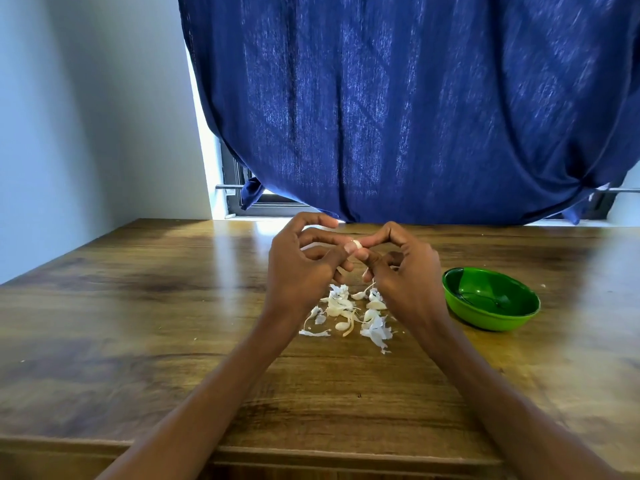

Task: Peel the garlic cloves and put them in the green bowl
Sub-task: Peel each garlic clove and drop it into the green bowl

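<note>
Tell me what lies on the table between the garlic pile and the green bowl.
In the head view, bare wooden table lies between the garlic pile and the green bowl; the right hand hangs above that stretch.

We list: glossy brown wood-grain table (138, 306); behind it, dark blue fabric curtain (398, 109) over bright window (204, 133); pale wall (86, 116) left.

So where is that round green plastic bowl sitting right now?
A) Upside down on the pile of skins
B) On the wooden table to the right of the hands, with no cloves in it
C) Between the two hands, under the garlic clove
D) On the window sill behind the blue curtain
B: the round green plastic bowl stands upright on the wooden table, right of the right hand, with no garlic visible inside.
</note>
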`<control>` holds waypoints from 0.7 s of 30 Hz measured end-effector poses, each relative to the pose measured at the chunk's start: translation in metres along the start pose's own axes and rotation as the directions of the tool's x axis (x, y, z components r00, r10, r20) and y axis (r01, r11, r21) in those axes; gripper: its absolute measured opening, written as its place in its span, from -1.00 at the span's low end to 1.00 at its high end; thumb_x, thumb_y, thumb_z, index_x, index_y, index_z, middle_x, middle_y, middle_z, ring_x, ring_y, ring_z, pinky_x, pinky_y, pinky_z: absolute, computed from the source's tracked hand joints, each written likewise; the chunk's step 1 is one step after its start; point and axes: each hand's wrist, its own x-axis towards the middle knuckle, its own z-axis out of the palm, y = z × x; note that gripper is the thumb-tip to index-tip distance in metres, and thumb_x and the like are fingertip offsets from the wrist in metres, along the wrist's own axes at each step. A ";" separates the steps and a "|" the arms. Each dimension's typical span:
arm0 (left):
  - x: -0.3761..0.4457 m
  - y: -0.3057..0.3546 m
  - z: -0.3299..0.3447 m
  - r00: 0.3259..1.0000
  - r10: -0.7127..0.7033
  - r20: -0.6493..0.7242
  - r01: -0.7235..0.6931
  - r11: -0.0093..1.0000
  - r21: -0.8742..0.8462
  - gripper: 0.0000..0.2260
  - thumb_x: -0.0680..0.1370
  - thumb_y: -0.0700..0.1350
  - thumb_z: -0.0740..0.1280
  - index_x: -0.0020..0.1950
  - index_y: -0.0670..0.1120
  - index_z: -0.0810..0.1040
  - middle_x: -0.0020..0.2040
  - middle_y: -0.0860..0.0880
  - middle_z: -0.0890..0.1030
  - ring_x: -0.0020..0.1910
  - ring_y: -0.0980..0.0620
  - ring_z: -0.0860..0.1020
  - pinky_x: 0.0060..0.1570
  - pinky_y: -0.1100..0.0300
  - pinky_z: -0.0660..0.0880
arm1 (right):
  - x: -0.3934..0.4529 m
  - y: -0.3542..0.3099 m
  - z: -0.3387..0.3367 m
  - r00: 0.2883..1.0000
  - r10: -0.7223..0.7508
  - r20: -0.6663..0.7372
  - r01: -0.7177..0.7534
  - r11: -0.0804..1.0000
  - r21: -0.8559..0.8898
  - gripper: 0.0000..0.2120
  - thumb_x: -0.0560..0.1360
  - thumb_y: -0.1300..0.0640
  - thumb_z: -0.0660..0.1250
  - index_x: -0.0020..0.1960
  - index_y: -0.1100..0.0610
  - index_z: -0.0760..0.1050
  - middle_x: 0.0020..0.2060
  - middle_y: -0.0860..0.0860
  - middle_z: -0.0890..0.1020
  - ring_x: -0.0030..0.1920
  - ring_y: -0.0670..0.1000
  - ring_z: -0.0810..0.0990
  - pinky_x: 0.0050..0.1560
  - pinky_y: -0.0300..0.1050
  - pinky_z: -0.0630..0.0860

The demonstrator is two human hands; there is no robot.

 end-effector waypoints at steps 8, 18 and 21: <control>0.000 -0.002 0.000 0.998 0.020 -0.053 -0.016 0.998 0.068 -0.72 0.46 -0.27 0.55 0.00 -0.05 0.50 -0.17 -0.04 0.73 -0.39 0.02 0.64 -0.45 0.19 0.51 | -0.001 -0.003 0.000 1.000 0.021 0.002 -0.021 0.998 0.055 -0.89 0.48 0.17 0.50 -0.09 0.02 0.59 -0.13 -0.12 0.69 -0.40 -0.08 0.66 -0.42 -0.24 0.57; 0.000 -0.007 0.000 0.987 0.133 -0.095 -0.114 0.976 0.184 -0.66 0.47 -0.29 0.52 -0.11 -0.01 0.37 -0.19 -0.01 0.71 -0.38 0.04 0.63 -0.33 -0.05 0.60 | -0.002 -0.003 0.002 1.000 -0.028 -0.006 0.028 1.000 -0.011 -0.84 0.46 0.13 0.52 -0.14 -0.07 0.57 -0.15 -0.22 0.68 -0.44 -0.11 0.65 -0.43 -0.32 0.52; 0.001 -0.010 0.001 0.980 0.169 -0.107 -0.144 0.966 0.214 -0.63 0.47 -0.28 0.52 -0.13 0.03 0.35 -0.18 -0.01 0.70 -0.33 -0.01 0.64 -0.27 -0.19 0.59 | -0.002 -0.003 0.002 1.000 -0.025 -0.009 0.025 1.000 -0.009 -0.83 0.46 0.12 0.52 -0.14 -0.10 0.56 -0.16 -0.22 0.68 -0.43 -0.11 0.65 -0.43 -0.30 0.54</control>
